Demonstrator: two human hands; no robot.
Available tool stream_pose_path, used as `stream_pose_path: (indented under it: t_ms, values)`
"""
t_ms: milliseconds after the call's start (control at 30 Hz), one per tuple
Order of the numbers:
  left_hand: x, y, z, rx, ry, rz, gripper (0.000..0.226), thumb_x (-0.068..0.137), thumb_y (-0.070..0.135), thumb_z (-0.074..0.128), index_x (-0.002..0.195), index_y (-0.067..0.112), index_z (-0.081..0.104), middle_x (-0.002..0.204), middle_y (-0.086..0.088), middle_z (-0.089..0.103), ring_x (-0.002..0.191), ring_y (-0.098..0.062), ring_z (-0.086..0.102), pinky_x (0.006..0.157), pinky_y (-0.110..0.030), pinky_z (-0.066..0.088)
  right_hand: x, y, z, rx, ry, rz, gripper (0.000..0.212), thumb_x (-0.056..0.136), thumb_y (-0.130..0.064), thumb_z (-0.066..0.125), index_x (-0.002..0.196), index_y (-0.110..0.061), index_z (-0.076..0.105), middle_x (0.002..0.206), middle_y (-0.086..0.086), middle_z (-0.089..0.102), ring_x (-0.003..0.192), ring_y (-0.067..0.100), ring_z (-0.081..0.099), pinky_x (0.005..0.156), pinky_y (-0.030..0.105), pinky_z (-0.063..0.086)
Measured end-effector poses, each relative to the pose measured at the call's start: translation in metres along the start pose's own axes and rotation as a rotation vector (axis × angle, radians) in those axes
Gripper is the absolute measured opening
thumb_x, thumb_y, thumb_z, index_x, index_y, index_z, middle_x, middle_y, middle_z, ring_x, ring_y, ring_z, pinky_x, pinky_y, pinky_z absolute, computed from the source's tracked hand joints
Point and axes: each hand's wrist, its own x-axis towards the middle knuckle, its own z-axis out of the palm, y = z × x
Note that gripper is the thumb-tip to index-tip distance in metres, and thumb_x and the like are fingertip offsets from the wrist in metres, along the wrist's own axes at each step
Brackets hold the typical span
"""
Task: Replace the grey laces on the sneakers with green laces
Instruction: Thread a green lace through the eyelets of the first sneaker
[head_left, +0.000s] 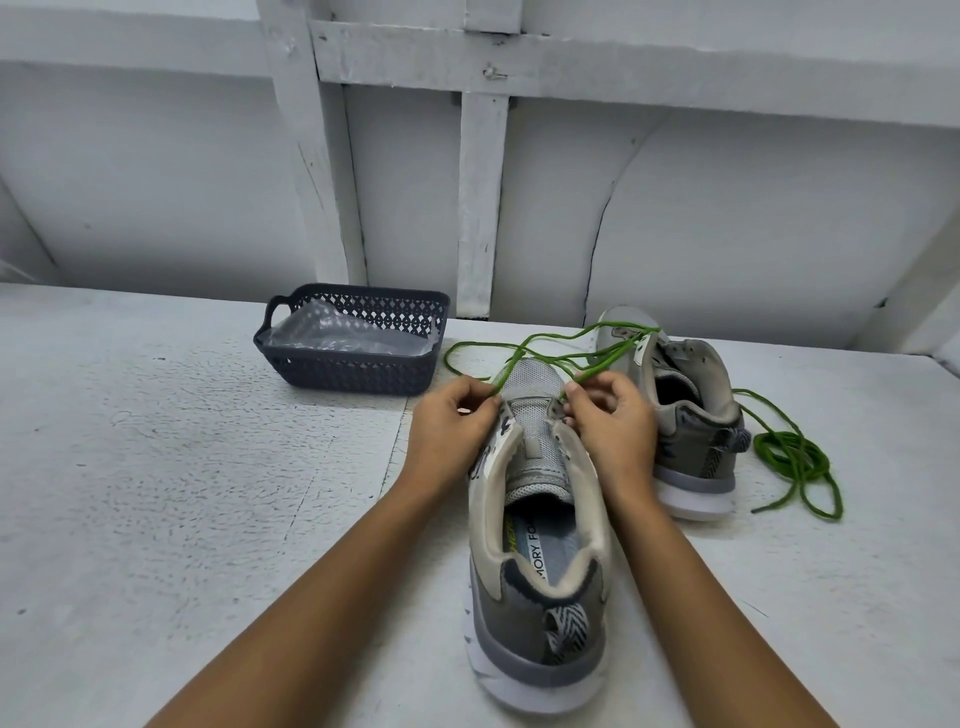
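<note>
A grey sneaker (537, 525) stands heel toward me in the middle of the table, its eyelets bare of grey lace. A green lace (545, 353) runs through its front eyelets and trails away over the toe. My left hand (452, 423) pinches one strand at the shoe's left eyelet row. My right hand (613, 415) pinches the other strand at the right row. The second grey sneaker (685, 415) stands behind to the right, unlaced. Another green lace (795, 462) lies in a loose heap to its right.
A dark plastic basket (353, 358) with clear plastic wrap inside stands at the back left of the white table (182, 493). A white wall with wooden battens rises right behind the table's far edge.
</note>
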Motion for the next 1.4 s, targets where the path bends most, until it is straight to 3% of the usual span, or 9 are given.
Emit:
stream_pose_path:
  t_ms: [467, 567, 667, 867, 1033, 1167, 1233, 1300, 1400]
  values:
    - [0.003, 0.009, -0.005, 0.347, -0.129, 0.024, 0.03, 0.094, 0.023, 0.053, 0.083, 0.004, 0.072, 0.099, -0.001, 0.051, 0.093, -0.012, 0.05, 0.073, -0.019, 0.031, 0.002, -0.001, 0.001, -0.04, 0.016, 0.001, 0.026, 0.088, -0.003, 0.061, 0.069, -0.02, 0.054, 0.067, 0.0, 0.061, 0.043, -0.004, 0.054, 0.049, 0.01, 0.044]
    - [0.002, 0.015, -0.006, 0.315, -0.163, -0.019, 0.047, 0.095, 0.031, 0.05, 0.051, 0.015, 0.054, 0.076, -0.002, 0.051, 0.072, -0.009, 0.049, 0.061, -0.024, 0.03, 0.001, -0.003, 0.001, -0.052, 0.015, -0.015, 0.028, 0.087, -0.001, 0.062, 0.068, -0.02, 0.053, 0.066, 0.0, 0.06, 0.044, -0.005, 0.054, 0.048, 0.008, 0.042]
    - [-0.001, 0.023, -0.008, 0.23, -0.213, -0.073, 0.062, 0.093, 0.041, 0.051, 0.04, 0.02, 0.027, 0.044, 0.003, 0.029, 0.038, -0.007, 0.027, 0.041, -0.02, 0.019, 0.0, -0.005, 0.001, -0.123, 0.002, -0.035, 0.027, 0.085, 0.0, 0.063, 0.067, -0.016, 0.052, 0.063, -0.004, 0.057, 0.047, -0.006, 0.054, 0.05, 0.006, 0.039]
    - [-0.004, 0.026, -0.012, 0.056, -0.319, -0.197, 0.053, 0.088, 0.035, 0.061, 0.043, 0.019, 0.038, 0.051, 0.004, 0.031, 0.047, -0.008, 0.032, 0.051, -0.025, 0.025, 0.008, -0.015, -0.003, -0.516, -0.132, -0.065, 0.009, 0.078, -0.003, 0.065, 0.072, -0.006, 0.059, 0.069, 0.006, 0.057, 0.068, 0.018, 0.051, 0.059, 0.027, 0.033]
    - [-0.004, 0.026, -0.018, 0.043, -0.326, -0.264, 0.031, 0.081, 0.035, 0.054, 0.063, 0.015, 0.04, 0.062, -0.003, 0.031, 0.063, -0.017, 0.031, 0.062, -0.03, 0.024, 0.014, -0.034, -0.007, -0.708, -0.324, 0.05, 0.027, 0.081, -0.009, 0.064, 0.058, -0.015, 0.054, 0.057, -0.003, 0.053, 0.054, 0.01, 0.048, 0.057, 0.023, 0.042]
    - [-0.006, 0.028, -0.019, 0.006, -0.335, -0.286, 0.032, 0.071, 0.045, 0.048, 0.074, 0.014, 0.047, 0.071, -0.008, 0.039, 0.069, -0.018, 0.036, 0.069, -0.033, 0.028, 0.014, -0.059, -0.011, -0.593, -0.491, 0.223, 0.037, 0.089, -0.038, 0.06, 0.081, -0.002, 0.066, 0.071, 0.008, 0.06, 0.064, 0.017, 0.059, 0.057, 0.028, 0.055]
    - [-0.005, 0.026, -0.018, -0.014, -0.33, -0.296, 0.028, 0.08, 0.041, 0.049, 0.074, 0.014, 0.051, 0.073, -0.007, 0.044, 0.07, -0.017, 0.04, 0.072, -0.032, 0.032, 0.016, -0.071, -0.011, -0.722, -0.595, 0.209, 0.043, 0.083, -0.044, 0.067, 0.082, -0.001, 0.065, 0.069, 0.007, 0.057, 0.068, 0.017, 0.059, 0.065, 0.032, 0.057]
    - [-0.004, 0.025, -0.016, -0.015, -0.315, -0.309, 0.025, 0.081, 0.038, 0.048, 0.075, 0.014, 0.051, 0.073, -0.007, 0.043, 0.072, -0.017, 0.04, 0.072, -0.033, 0.032, 0.017, -0.079, -0.01, -0.851, -0.648, 0.169, 0.034, 0.081, -0.03, 0.072, 0.082, 0.004, 0.066, 0.064, 0.006, 0.053, 0.063, 0.015, 0.053, 0.067, 0.032, 0.057]
    - [-0.003, 0.024, -0.016, -0.048, -0.294, -0.339, 0.022, 0.085, 0.032, 0.048, 0.076, 0.012, 0.052, 0.072, -0.006, 0.044, 0.072, -0.018, 0.041, 0.071, -0.032, 0.035, 0.02, -0.087, -0.008, -0.912, -0.656, 0.126, 0.026, 0.082, -0.006, 0.065, 0.103, 0.01, 0.064, 0.084, 0.016, 0.063, 0.064, 0.019, 0.057, 0.06, 0.027, 0.056]
